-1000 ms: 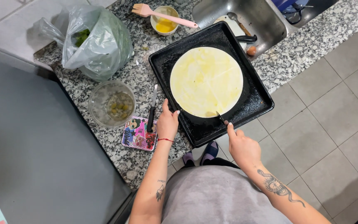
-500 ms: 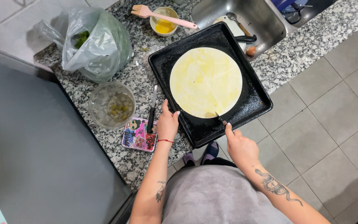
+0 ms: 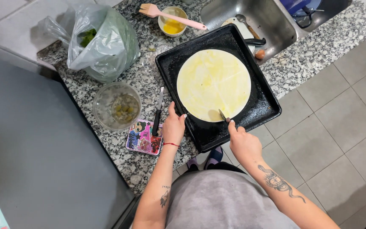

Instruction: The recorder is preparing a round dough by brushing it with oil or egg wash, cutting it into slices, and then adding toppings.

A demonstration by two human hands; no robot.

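A round pale yellow sheet of dough [image 3: 213,84] lies flat in a black baking tray [image 3: 266,107] on the granite counter. My right hand [image 3: 243,143] grips a small knife [image 3: 222,115] whose blade rests on the near edge of the dough. Faint cut lines cross the dough from its middle. My left hand [image 3: 173,125] presses on the tray's near left rim, fingers spread. Just left of that hand a second knife [image 3: 157,112] lies on the counter.
A glass bowl with olives [image 3: 117,106], a colourful phone case [image 3: 143,138], a plastic bag of greens [image 3: 102,40], and a small bowl of yellow liquid [image 3: 173,24] with a pink brush [image 3: 170,15] sit on the counter. A steel sink [image 3: 272,21] holds utensils.
The right hand and knife have barely shifted along the near edge of the dough. The left hand stays on the tray rim.
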